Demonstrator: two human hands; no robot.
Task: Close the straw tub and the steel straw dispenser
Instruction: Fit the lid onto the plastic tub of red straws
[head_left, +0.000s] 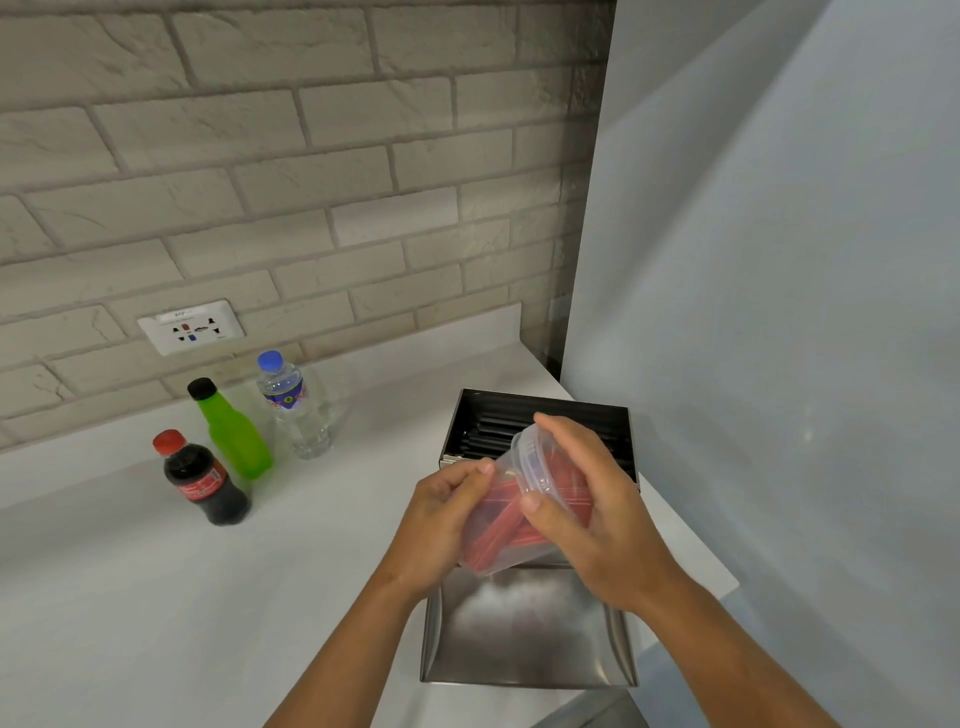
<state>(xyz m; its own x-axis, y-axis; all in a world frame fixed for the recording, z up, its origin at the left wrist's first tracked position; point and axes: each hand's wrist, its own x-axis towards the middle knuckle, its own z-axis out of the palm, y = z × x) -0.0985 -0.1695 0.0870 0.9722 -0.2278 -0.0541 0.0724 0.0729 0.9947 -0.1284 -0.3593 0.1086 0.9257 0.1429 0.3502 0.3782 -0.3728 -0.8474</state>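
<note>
A clear plastic straw tub (501, 540) with red straws inside is held tilted above the steel straw dispenser (545, 421). My left hand (441, 525) grips the tub's side. My right hand (587, 514) presses the clear lid (535, 462) against the tub's mouth; whether the lid is fully seated I cannot tell. The dispenser stands open on the white counter, with black straws (493, 431) showing inside. Its steel lid (524, 629) lies folded down toward me.
A cola bottle (205, 480), a green bottle (234, 431) and a water bottle (296, 405) stand on the counter (156, 597) to the left. A wall socket (191, 327) sits in the brick wall behind. A pale wall panel (779, 312) rises close on the right.
</note>
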